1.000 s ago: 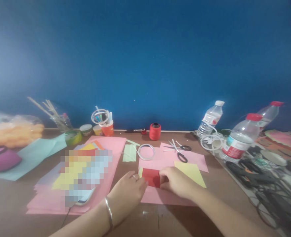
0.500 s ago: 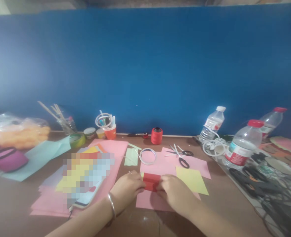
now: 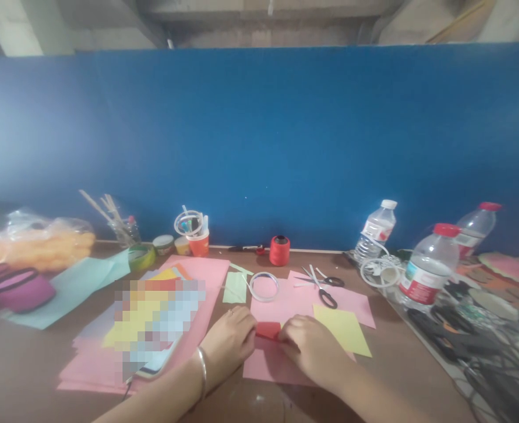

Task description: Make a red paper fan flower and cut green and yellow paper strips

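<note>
A small red paper (image 3: 268, 329) lies on a pink sheet (image 3: 281, 305) in front of me. My left hand (image 3: 230, 342), with a bangle on its wrist, pinches the paper's left edge. My right hand (image 3: 308, 348) grips its right edge, and only a narrow red strip shows between the two hands. A yellow sheet (image 3: 342, 329) lies just right of my right hand. Scissors (image 3: 322, 288) and a roll of clear tape (image 3: 264, 286) rest a little farther back.
A stack of coloured paper (image 3: 153, 317) lies at the left, a red thread spool (image 3: 279, 250) and an orange cup (image 3: 198, 242) of pens by the blue wall. Three water bottles (image 3: 427, 263) and cables crowd the right. A purple pouch (image 3: 21, 289) sits at the far left.
The two hands have moved closer together over the red paper, so less of it shows. The camera has tilted up and the ceiling above the blue wall now shows.
</note>
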`<state>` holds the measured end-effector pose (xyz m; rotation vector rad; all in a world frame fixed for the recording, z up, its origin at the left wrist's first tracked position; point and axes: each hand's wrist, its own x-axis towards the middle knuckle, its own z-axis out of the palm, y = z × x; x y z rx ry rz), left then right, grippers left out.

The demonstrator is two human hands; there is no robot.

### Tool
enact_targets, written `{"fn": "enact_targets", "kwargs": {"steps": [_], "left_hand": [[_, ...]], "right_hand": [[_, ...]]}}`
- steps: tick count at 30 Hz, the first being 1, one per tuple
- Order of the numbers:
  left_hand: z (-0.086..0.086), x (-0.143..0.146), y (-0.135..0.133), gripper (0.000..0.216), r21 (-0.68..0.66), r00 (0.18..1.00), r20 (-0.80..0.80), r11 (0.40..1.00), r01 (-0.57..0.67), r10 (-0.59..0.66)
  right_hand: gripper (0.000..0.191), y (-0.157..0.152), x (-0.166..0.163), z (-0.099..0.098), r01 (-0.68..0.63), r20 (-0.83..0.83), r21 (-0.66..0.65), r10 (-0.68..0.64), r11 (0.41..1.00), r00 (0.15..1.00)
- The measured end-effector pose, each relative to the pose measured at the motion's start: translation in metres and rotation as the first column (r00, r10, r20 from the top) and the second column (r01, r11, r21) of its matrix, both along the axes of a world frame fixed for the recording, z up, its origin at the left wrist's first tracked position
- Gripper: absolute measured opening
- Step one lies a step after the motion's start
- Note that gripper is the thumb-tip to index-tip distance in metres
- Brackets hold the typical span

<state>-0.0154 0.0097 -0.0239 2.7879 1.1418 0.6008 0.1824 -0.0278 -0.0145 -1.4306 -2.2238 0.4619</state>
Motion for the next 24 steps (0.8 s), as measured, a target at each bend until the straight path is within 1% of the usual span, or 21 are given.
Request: {"fn": "enact_targets", "kwargs": {"steps": [2,3,5,7,10,11,13,16,18,21,24], "left_hand": [[0.006,0.000,-0.004,0.016,-0.125,0.983,0.180,0.992,-0.020,0.043],[0.009,0.000,-0.006,0.014,-0.206,0.964,0.257,0.978,-0.021,0.075],[0.011,0.000,-0.008,0.011,-0.372,0.917,0.366,0.928,-0.014,0.160],[0.010,0.001,-0.008,0.010,-0.512,0.867,0.427,0.859,-0.002,0.256],[0.006,0.003,-0.005,0.011,-0.635,0.808,0.470,0.772,0.029,0.356],[0.004,0.004,-0.003,0.011,-0.658,0.794,0.478,0.752,0.042,0.374],[0.002,0.004,-0.002,0.013,-0.678,0.777,0.492,0.732,0.059,0.392],[0.002,0.004,-0.002,0.012,-0.686,0.765,0.499,0.725,0.061,0.408],[0.003,0.005,-0.003,0.010,-0.685,0.767,0.505,0.724,0.078,0.395],[0.003,0.005,-0.004,0.010,-0.676,0.772,0.529,0.725,0.131,0.353],[0.000,0.004,-0.002,0.015,-0.668,0.762,0.549,0.729,0.152,0.344]], "right_hand": [[0.016,0.000,-0.001,0.001,0.038,-0.117,-0.045,-0.043,0.998,0.992],[0.016,0.000,-0.002,0.001,0.053,-0.176,-0.074,-0.065,0.996,0.982],[0.015,0.001,-0.001,0.003,0.063,-0.269,-0.129,-0.096,0.990,0.958],[0.013,0.002,0.000,0.004,0.055,-0.317,-0.171,-0.108,0.984,0.942],[0.011,0.004,0.001,0.004,0.055,-0.339,-0.199,-0.121,0.979,0.933],[0.012,0.005,0.001,0.004,0.058,-0.351,-0.204,-0.129,0.977,0.928],[0.011,0.005,0.001,0.003,0.061,-0.392,-0.203,-0.139,0.977,0.910],[0.011,0.005,-0.001,0.000,0.041,-0.464,-0.177,-0.120,0.983,0.878],[0.014,0.005,-0.003,-0.002,0.038,-0.484,-0.141,-0.103,0.989,0.869],[0.017,0.004,-0.003,-0.006,0.032,-0.471,-0.042,-0.048,0.999,0.881],[0.020,0.005,0.000,-0.010,-0.033,-0.464,0.081,0.067,0.996,0.883]]}}
